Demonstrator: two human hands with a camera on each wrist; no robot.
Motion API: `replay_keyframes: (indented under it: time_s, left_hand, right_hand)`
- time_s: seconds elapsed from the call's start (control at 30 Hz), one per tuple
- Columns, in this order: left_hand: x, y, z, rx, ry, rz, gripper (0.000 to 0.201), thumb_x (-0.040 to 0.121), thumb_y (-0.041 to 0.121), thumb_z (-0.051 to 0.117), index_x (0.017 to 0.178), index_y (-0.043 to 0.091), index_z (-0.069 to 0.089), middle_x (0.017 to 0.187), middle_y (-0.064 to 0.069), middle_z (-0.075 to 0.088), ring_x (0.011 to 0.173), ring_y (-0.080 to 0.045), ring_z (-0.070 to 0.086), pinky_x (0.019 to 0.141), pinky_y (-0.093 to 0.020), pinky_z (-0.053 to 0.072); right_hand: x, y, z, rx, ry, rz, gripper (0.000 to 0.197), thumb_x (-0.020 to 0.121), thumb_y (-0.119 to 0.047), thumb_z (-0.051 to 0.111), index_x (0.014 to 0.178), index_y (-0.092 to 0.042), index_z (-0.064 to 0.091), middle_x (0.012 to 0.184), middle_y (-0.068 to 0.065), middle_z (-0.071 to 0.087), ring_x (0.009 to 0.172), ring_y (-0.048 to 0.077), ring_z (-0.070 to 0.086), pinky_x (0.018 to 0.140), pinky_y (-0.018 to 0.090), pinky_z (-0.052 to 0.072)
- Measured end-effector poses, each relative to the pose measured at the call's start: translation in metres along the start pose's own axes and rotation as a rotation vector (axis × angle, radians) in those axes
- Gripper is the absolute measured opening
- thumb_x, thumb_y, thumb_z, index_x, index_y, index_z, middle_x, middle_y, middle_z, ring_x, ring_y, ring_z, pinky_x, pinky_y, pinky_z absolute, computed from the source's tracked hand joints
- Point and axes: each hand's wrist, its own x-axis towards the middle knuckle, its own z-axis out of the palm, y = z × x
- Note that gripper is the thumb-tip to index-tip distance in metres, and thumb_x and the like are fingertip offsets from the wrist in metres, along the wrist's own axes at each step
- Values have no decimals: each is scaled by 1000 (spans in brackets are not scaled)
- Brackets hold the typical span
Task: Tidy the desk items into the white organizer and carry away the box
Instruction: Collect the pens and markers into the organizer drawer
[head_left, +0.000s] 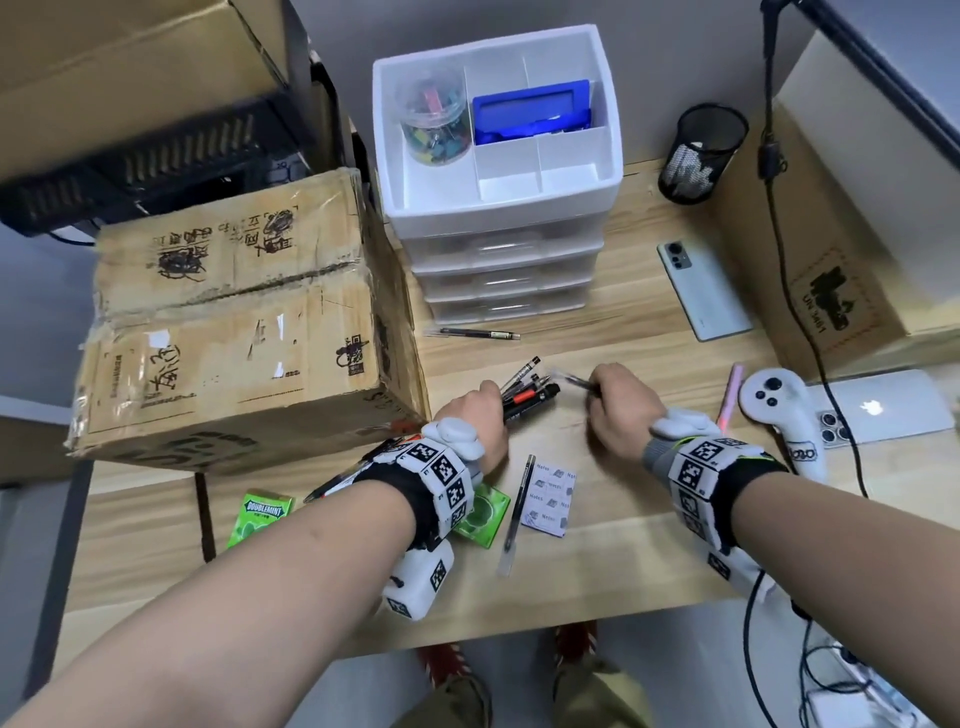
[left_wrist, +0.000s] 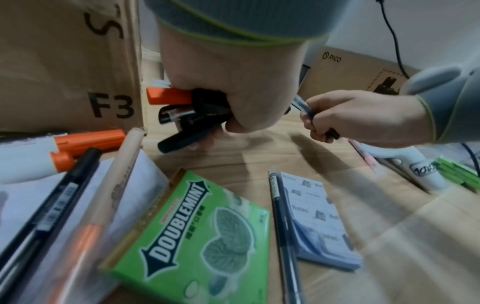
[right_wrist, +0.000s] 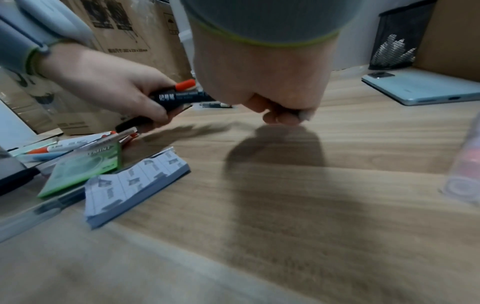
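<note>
My left hand (head_left: 480, 410) grips a bundle of pens and markers (head_left: 530, 387) just above the desk, right of the cardboard box (head_left: 234, 322). Beside it my right hand (head_left: 618, 402) pinches a single clear pen (head_left: 574, 381), its tip toward the bundle. In the left wrist view the bundle (left_wrist: 187, 115) sticks out of my fist and the right hand (left_wrist: 345, 117) holds its pen (left_wrist: 305, 107). The white organizer (head_left: 498, 208) stands behind, with a jar of clips (head_left: 434, 122) and a blue device (head_left: 532, 111) in its top tray.
On the desk lie a black pen (head_left: 478, 333), another pen (head_left: 519, 509), a notes pad (head_left: 551, 499), two green gum packs (head_left: 260, 517), a pink pen (head_left: 730, 395), a phone (head_left: 704, 288), a white controller (head_left: 784, 415), a mesh cup (head_left: 701, 153) and a laptop (head_left: 883, 405).
</note>
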Motion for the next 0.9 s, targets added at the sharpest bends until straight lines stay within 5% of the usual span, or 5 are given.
replay_keyframes:
  time_s: [0.17,0.4,0.6,0.73,0.9]
  left_hand:
    - [-8,-13,-20,-24,28,-43,31,91,22,62,115,9,47,99,-9,69,86,-27,68,60,-30,41]
    - [-23,-24,-25,-73,24,-24,30,92,22,60,114,8,47,100,-11,69,86,-29,67,61,-31,42]
    - [-30,-32,-17,-75,8,12,29,90,24,61,111,8,48,96,-10,68,71,-24,58,56,-31,42]
    - [-35,-36,-18,-108,-3,50,29,91,26,59,110,8,46,97,-12,66,77,-27,63,58,-32,42]
    - [-37,-37,-23,-99,13,35,29,91,25,60,110,9,46,98,-11,67,71,-25,56,57,-31,42]
  right_hand:
    - [-32,-25,-8,-3,-164,-215,14,76,-16,53,86,-21,62,82,-4,67,79,23,62,65,32,49]
    - [-52,-62,21,-225,-503,-402,42,65,-27,56,106,-35,65,83,-8,70,79,19,64,66,29,53]
    - [-55,-76,37,-347,-548,-392,24,65,-22,57,88,-25,64,77,-2,66,71,27,61,64,33,56]
    - [-54,-82,38,-398,-559,-379,12,72,-21,56,82,-24,62,78,-4,61,74,27,61,63,28,48]
    - [-54,-85,39,-473,-621,-446,13,78,-13,58,88,-19,63,103,1,53,79,28,62,69,36,53]
